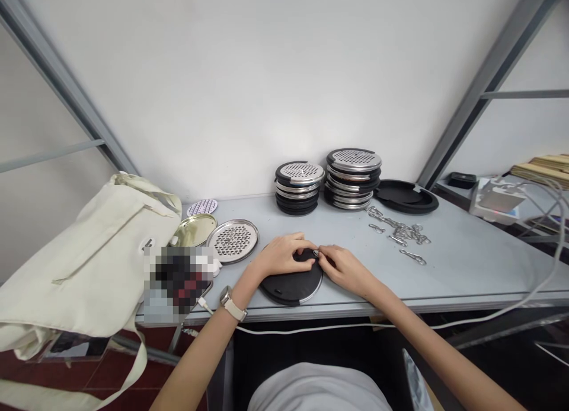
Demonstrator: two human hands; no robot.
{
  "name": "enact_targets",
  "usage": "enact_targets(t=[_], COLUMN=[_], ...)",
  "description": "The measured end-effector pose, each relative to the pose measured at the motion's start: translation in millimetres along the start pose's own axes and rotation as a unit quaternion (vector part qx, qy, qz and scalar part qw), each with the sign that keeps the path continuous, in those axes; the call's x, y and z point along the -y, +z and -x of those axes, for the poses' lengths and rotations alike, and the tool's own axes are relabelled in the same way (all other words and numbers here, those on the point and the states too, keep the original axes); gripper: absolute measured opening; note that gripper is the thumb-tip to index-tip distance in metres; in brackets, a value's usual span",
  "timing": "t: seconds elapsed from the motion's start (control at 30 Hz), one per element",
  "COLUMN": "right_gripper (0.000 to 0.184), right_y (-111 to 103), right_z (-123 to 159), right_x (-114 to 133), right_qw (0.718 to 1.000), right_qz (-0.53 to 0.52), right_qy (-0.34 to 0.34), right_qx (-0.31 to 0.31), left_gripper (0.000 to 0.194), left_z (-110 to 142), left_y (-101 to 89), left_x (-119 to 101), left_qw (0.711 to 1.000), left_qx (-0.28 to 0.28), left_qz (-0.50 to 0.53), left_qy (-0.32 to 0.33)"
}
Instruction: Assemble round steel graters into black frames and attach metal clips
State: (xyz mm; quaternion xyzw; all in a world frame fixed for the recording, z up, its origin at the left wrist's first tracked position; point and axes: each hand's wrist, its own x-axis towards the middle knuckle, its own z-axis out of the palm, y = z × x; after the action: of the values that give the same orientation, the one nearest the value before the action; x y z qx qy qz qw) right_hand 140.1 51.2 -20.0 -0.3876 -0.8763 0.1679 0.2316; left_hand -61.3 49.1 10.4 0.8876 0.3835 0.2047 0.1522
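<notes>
A black round disc (291,286) with a thin silvery edge lies flat near the front edge of the table. My left hand (287,254), wearing a watch at the wrist, rests over it, thumb and forefinger curved towards its right rim. At that same rim my right hand (340,267) is closed in a pinch on a small metal clip (315,253), mostly hidden by the fingertips. To the right lies a loose pile of snap hooks (402,232). On the left are a round perforated metal plate (233,241) and a gold-coloured lid (195,229).
Two stacks of black-rimmed perforated discs (300,188) (353,179) stand against the wall. A black round tray (406,196) lies beside them. A cream bag (93,251) covers the table's left end. A white cable (311,329) runs along the front edge to a power strip (495,200).
</notes>
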Motion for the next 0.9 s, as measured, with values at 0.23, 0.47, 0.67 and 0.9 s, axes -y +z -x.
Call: enact_targets(t=[0.23, 0.47, 0.67, 0.9], right_gripper=[0.029, 0.029, 0.032, 0.031], right_y=[-0.5, 0.0, -0.5, -1.3], right_z=[1.9, 2.3, 2.5, 2.5], right_x=[-0.5, -1.1, -0.4, 1.1], right_qw=[1.0, 1.0, 1.0, 1.0], right_qz=[0.009, 0.014, 0.015, 0.02], right_qy=[-0.009, -0.009, -0.011, -0.012], right_qx=[-0.003, -0.007, -0.008, -0.008], left_gripper=[0.031, 0.032, 0.032, 0.031], left_z=[-0.6, -0.8, -1.6, -2.1], left_y=[0.3, -0.1, 0.1, -1.4], left_x=[-0.2, -1.1, -0.5, -1.8], left_qw=[1.0, 1.0, 0.999, 0.997], left_qx=[0.004, 0.002, 0.007, 0.018], left_qz=[0.016, 0.023, 0.042, 0.063], left_qy=[-0.005, -0.008, -0.016, -0.029])
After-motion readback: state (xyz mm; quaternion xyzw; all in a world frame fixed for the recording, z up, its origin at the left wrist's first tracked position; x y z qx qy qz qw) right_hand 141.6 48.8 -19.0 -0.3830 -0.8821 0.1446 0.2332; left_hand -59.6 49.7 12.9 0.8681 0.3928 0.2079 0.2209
